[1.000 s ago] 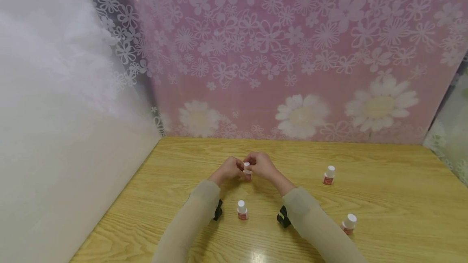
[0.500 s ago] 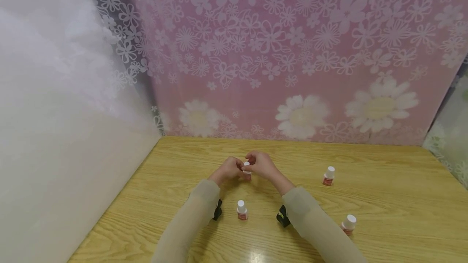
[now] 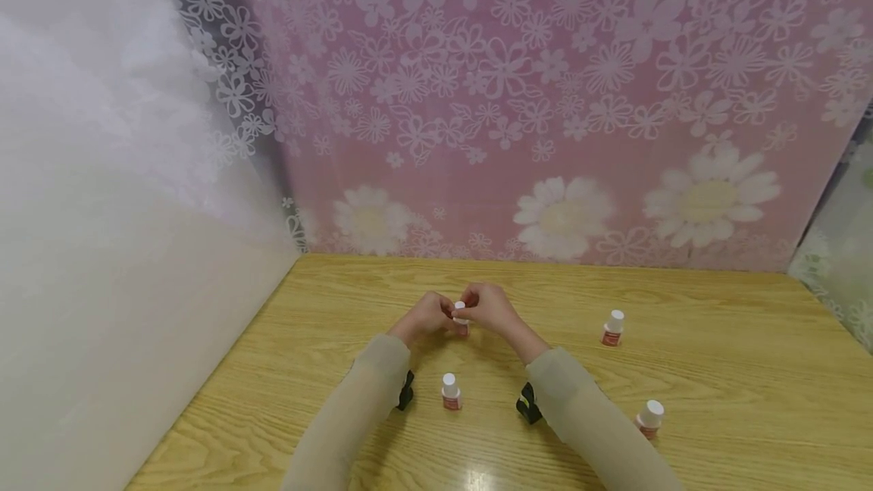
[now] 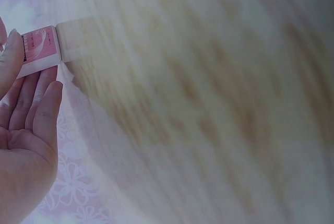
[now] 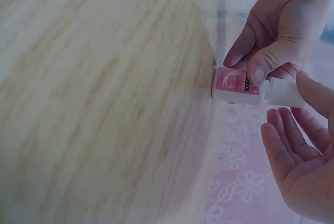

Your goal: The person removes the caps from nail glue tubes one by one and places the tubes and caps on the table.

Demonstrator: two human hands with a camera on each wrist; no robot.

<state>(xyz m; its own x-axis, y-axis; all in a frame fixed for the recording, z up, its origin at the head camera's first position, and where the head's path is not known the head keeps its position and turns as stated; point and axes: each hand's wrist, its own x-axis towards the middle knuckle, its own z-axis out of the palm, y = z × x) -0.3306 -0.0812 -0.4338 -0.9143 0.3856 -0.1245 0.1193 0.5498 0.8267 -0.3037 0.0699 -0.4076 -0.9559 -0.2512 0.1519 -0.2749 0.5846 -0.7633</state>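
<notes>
A small white bottle [image 3: 461,329] with a pink-red label stands upright on the table between both hands. My left hand [image 3: 431,314] grips its body; in the right wrist view the left thumb [image 5: 259,73] presses on the label [image 5: 235,80]. My right hand [image 3: 489,309] pinches the white cap [image 5: 284,92] between thumb and index finger, while its other fingers extend beside it. In the left wrist view the label [image 4: 42,45] shows past the left thumb, and the cap is out of frame.
Three similar capped bottles stand on the wood-grain table [image 3: 736,354]: one bottle [image 3: 452,394] between the forearms, another bottle [image 3: 612,329] at right, and a third bottle [image 3: 650,420] beside the right sleeve. A pink floral backdrop [image 3: 477,135] closes the far edge; a white sheet [image 3: 136,286] borders the left.
The right fingers shift around the cap: the index finger lifts slightly off half a second ago and is back against the cap now. The left hand and bottle stay in place.
</notes>
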